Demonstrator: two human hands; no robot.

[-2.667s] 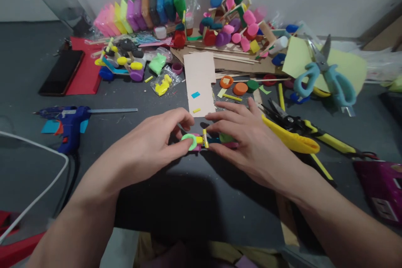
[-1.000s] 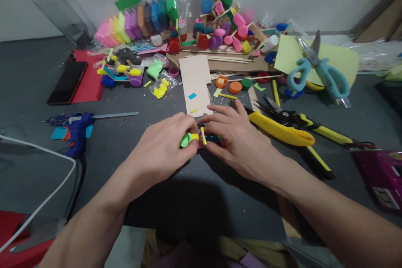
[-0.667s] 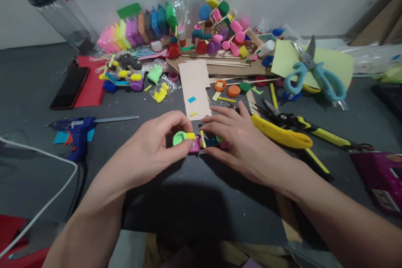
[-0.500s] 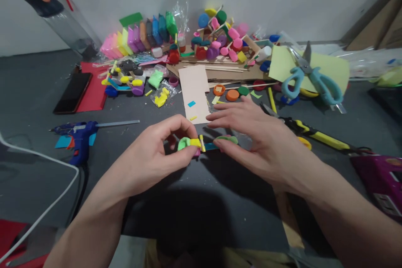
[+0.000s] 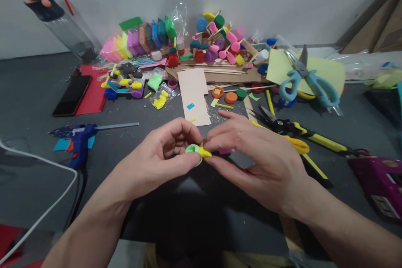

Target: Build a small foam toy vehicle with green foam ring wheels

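Observation:
A small craft model with light green and yellow modelling clay (image 5: 192,149) hangs low over the dark table. My left hand (image 5: 169,146) is closed, thumb and fingers pinching its green side. From the right, my right hand (image 5: 254,150) reaches in, and its thumb and fingertips close on the yellow end. A pink piece (image 5: 225,150) shows partly under the right fingers; the rest of the model is hidden by both hands.
A glue gun (image 5: 78,138) lies left, beside a phone (image 5: 72,95). Ahead are a cardboard piece (image 5: 193,86), coloured bottle caps (image 5: 231,97) and clay packs (image 5: 153,33). Pliers (image 5: 282,123) and scissors (image 5: 303,71) lie right. A white cable (image 5: 47,206) crosses at left.
My right hand has moved left and its fingers now close on the yellow end. The model has turned and shifted slightly right; the yellow-tipped stick and flat green piece no longer show.

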